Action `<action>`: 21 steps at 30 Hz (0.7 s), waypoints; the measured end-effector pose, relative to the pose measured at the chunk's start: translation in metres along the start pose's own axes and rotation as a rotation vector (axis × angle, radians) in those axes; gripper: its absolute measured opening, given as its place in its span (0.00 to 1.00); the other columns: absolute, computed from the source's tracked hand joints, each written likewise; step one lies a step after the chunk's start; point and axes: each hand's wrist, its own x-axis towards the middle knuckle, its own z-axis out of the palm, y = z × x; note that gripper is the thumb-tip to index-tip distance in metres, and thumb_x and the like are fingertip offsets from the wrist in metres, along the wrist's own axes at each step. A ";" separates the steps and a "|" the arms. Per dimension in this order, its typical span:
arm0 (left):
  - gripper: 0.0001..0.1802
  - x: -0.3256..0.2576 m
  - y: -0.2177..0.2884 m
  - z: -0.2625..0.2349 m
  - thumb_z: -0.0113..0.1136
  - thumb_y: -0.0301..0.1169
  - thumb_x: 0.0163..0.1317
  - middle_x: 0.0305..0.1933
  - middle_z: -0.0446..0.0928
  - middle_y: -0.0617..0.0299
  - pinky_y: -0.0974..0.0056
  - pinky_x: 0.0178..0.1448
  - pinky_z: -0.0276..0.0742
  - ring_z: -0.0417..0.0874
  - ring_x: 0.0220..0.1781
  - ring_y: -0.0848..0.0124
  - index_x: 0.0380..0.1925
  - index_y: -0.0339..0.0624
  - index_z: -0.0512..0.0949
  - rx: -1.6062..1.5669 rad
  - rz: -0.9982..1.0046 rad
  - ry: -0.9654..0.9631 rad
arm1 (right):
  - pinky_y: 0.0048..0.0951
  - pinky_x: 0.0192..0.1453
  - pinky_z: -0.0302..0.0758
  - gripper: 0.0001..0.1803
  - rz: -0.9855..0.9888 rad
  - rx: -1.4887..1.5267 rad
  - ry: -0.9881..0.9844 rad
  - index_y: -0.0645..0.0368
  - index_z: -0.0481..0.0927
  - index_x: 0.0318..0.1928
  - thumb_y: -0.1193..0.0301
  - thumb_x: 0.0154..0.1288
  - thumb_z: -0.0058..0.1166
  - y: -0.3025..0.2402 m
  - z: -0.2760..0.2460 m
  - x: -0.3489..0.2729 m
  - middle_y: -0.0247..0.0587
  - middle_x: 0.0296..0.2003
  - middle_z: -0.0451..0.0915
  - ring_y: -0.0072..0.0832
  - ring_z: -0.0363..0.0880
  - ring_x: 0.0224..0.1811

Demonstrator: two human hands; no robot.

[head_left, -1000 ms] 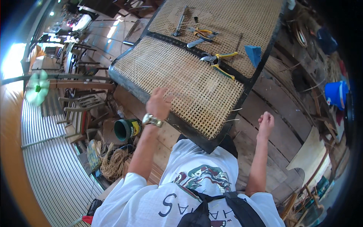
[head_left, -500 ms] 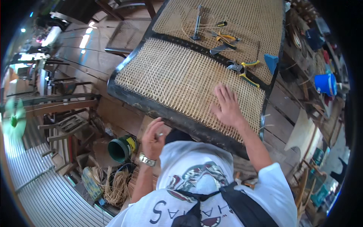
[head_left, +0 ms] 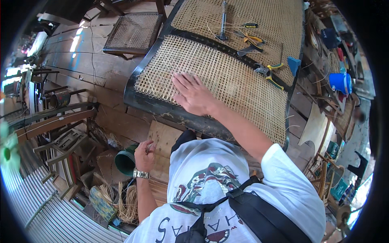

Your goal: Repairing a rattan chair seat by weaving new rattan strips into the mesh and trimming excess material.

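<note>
My right hand (head_left: 194,95) lies flat, fingers spread, on the near part of a woven cane panel (head_left: 239,87) set in a black frame (head_left: 162,107). My left hand (head_left: 144,154), with a metal watch (head_left: 141,174) on the wrist, hangs below the frame beside a green bucket (head_left: 125,162). Its fingers are curled shut; whether they pinch anything is too small to tell. On the panel's far part lie a hammer (head_left: 223,20), yellow-handled pliers (head_left: 269,75) and a blue wedge (head_left: 293,65).
A cane-seat chair (head_left: 133,32) stands at the far left on the plank floor. A bundle of cane strands (head_left: 127,200) lies by my left side. A blue bucket (head_left: 340,83) and wooden clutter sit to the right, chair frames (head_left: 60,133) to the left.
My left hand came off the cane panel and dropped down by the green bucket. My right hand came onto the weave and slid left across it.
</note>
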 end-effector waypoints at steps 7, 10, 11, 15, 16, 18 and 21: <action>0.09 -0.001 0.011 -0.003 0.66 0.28 0.62 0.35 0.81 0.56 0.63 0.38 0.77 0.81 0.32 0.66 0.42 0.38 0.81 -0.065 0.004 0.114 | 0.49 0.82 0.37 0.38 0.557 -0.170 0.064 0.55 0.54 0.76 0.44 0.77 0.30 0.120 -0.014 -0.090 0.45 0.79 0.48 0.41 0.39 0.82; 0.11 0.026 0.036 -0.017 0.67 0.28 0.62 0.36 0.82 0.59 0.66 0.36 0.75 0.79 0.31 0.72 0.43 0.39 0.81 -0.135 -0.036 0.107 | 0.48 0.82 0.33 0.39 0.747 -0.153 0.097 0.55 0.53 0.77 0.43 0.77 0.30 0.129 -0.017 -0.088 0.50 0.78 0.46 0.44 0.39 0.82; 0.11 0.037 0.040 -0.024 0.67 0.28 0.62 0.36 0.82 0.59 0.66 0.36 0.75 0.79 0.31 0.72 0.43 0.39 0.81 -0.133 -0.037 0.102 | 0.48 0.82 0.33 0.39 0.751 -0.151 0.094 0.55 0.53 0.77 0.43 0.77 0.30 0.123 -0.015 -0.080 0.50 0.78 0.46 0.44 0.39 0.82; 0.09 0.093 0.063 -0.050 0.68 0.27 0.62 0.34 0.81 0.62 0.68 0.35 0.74 0.76 0.30 0.75 0.42 0.39 0.82 -0.131 0.146 0.124 | 0.48 0.82 0.43 0.39 0.492 -0.023 0.126 0.61 0.59 0.74 0.45 0.75 0.39 0.065 -0.018 -0.030 0.63 0.75 0.50 0.51 0.46 0.80; 0.09 0.108 0.064 -0.057 0.68 0.27 0.62 0.34 0.81 0.63 0.69 0.34 0.73 0.76 0.30 0.75 0.42 0.39 0.82 -0.135 0.147 0.120 | 0.48 0.81 0.46 0.38 0.387 0.006 0.156 0.62 0.61 0.72 0.47 0.74 0.42 0.051 -0.015 -0.018 0.63 0.75 0.52 0.52 0.48 0.79; 0.08 0.144 0.062 -0.071 0.67 0.27 0.64 0.34 0.80 0.64 0.70 0.34 0.72 0.75 0.30 0.77 0.41 0.39 0.82 -0.136 0.205 0.086 | 0.48 0.81 0.49 0.36 0.362 0.034 0.224 0.62 0.64 0.71 0.49 0.73 0.46 0.031 -0.001 0.008 0.62 0.73 0.57 0.53 0.52 0.78; 0.08 0.192 0.054 -0.096 0.67 0.26 0.64 0.36 0.81 0.64 0.72 0.35 0.73 0.76 0.31 0.79 0.42 0.39 0.82 -0.132 0.235 0.051 | 0.45 0.76 0.60 0.31 0.350 0.121 0.376 0.63 0.72 0.65 0.56 0.68 0.56 0.015 0.004 0.040 0.57 0.66 0.67 0.50 0.63 0.71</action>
